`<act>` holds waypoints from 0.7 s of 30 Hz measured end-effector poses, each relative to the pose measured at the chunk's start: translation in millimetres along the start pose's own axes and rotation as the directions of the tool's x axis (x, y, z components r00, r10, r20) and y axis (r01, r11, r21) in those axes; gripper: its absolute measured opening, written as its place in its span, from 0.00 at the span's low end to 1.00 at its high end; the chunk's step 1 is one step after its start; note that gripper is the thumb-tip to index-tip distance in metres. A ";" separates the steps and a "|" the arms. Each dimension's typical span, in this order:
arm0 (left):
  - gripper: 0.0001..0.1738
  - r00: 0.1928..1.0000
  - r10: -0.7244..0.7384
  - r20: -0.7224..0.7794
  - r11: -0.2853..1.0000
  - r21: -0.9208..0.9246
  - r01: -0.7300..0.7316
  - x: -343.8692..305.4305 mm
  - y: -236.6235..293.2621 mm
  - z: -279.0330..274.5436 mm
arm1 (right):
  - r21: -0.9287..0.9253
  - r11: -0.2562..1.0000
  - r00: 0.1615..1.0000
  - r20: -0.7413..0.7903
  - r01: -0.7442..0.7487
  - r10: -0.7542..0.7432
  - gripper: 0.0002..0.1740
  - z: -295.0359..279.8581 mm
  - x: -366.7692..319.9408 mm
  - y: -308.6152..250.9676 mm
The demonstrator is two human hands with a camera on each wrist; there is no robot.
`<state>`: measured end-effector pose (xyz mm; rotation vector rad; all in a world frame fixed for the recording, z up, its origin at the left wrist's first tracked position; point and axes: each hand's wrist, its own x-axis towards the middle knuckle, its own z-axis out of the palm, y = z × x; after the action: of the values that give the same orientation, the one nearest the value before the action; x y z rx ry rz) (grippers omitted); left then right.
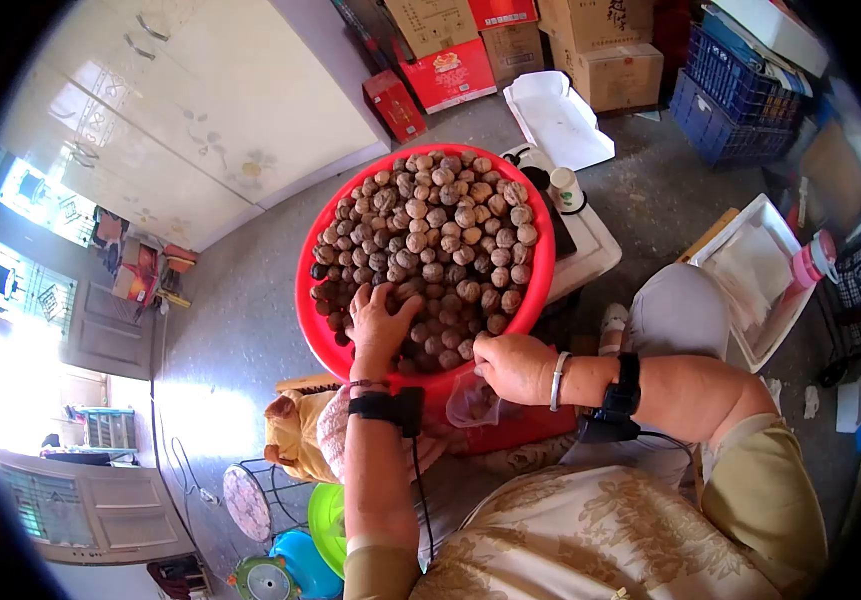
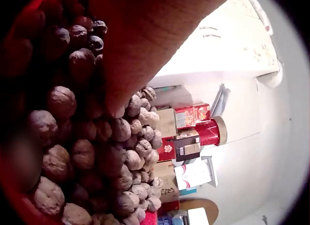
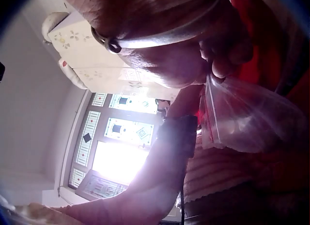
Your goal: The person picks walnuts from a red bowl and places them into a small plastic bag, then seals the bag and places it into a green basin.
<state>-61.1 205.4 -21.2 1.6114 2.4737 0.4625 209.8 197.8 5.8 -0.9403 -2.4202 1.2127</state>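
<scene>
A large red basin [image 1: 302, 300] is heaped with brown walnuts [image 1: 440, 215]. My left hand [image 1: 380, 325] reaches over the near side of the heap, thumb and fingers spread and touching the walnuts. In the left wrist view the hand [image 2: 140, 46] comes down from the top, with walnuts [image 2: 63, 101] close around the fingers. At the basin's near rim, my right hand [image 1: 518, 368] pinches the top of a clear plastic bag [image 1: 472, 402]. The bag [image 3: 252, 118] hangs below the fingers in the right wrist view, its contents blurred.
A white table [image 1: 595, 255] with a small cup [image 1: 565, 185] stands beyond the basin to the right. Farther right lie a white foam tray [image 1: 750, 260] and blue crates [image 1: 725, 120]. Cardboard boxes [image 1: 615, 75] stand at the back; a green basin [image 1: 328, 525] sits at lower left.
</scene>
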 end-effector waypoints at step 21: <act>0.17 0.977 0.211 -0.016 0.811 -0.555 -0.184 -60.3 -2.9 -24.1 | -0.065 0.995 0.996 -0.034 0.075 -0.078 0.08 8.5 -0.1 2.6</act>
<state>-46.0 145.1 -2.0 1.5902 1.8779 1.0472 206.7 193.7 -1.4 -0.8711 -2.4552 1.0883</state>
